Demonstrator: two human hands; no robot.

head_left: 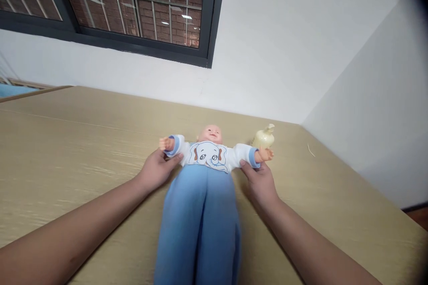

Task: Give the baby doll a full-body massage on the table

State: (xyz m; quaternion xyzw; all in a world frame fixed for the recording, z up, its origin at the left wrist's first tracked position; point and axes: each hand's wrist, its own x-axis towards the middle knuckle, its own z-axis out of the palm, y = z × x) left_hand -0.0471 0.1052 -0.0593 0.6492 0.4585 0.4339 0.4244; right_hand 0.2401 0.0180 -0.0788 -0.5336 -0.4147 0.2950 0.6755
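Note:
A baby doll [211, 136] lies on its back on the table, its arms spread to both sides. It wears a white top [209, 156] with blue cuffs and an elephant face on the chest, and long blue trousers [197, 218]. My left hand [160, 167] is closed around the doll's sleeve on the left, thumb on top. On the other side, my right hand [261, 180] grips the right-hand sleeve near its cuff, with the fingers partly hidden beneath. Both doll hands stick out past the cuffs.
A pale yellow bottle [264, 137] with a spout stands just beyond the doll's right-hand arm. Farther right, a thin pale string [310, 150] lies on the wooden table [100, 142]. White walls and a barred window [140, 4] rise behind the table.

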